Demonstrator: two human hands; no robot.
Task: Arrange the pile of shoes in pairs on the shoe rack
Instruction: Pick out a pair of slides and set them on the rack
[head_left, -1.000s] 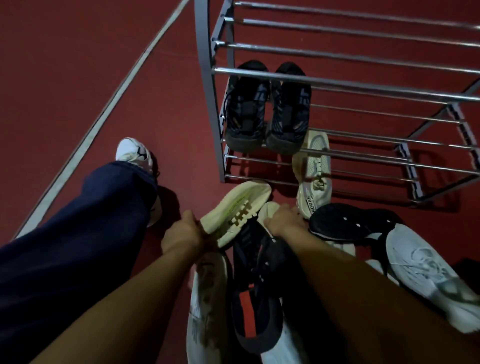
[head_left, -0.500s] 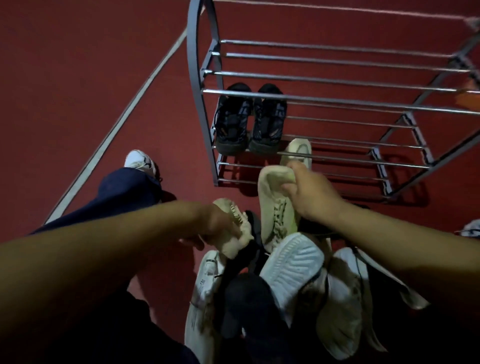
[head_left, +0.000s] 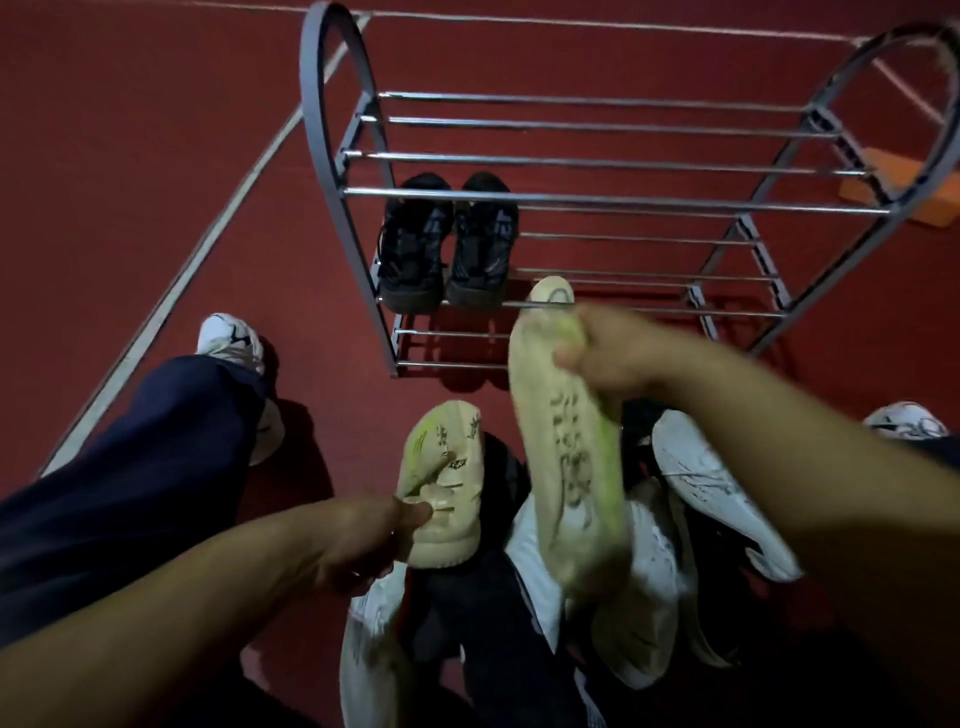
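Right hand (head_left: 613, 358) clamped round a cream shoe (head_left: 566, 447), sole up, long axis running from the rack's front rail back toward the pile (head_left: 675, 545). Left hand (head_left: 358, 540) pinching its cream mate (head_left: 447, 483), toe toward the shoe rack (head_left: 332, 130). Black pair (head_left: 447, 244) parked lengthwise at the lower shelf's left end.

text: none legible | cream shoe (head_left: 566, 457): dark blurred marks | black shoes (head_left: 448, 244): unreadable side lettering
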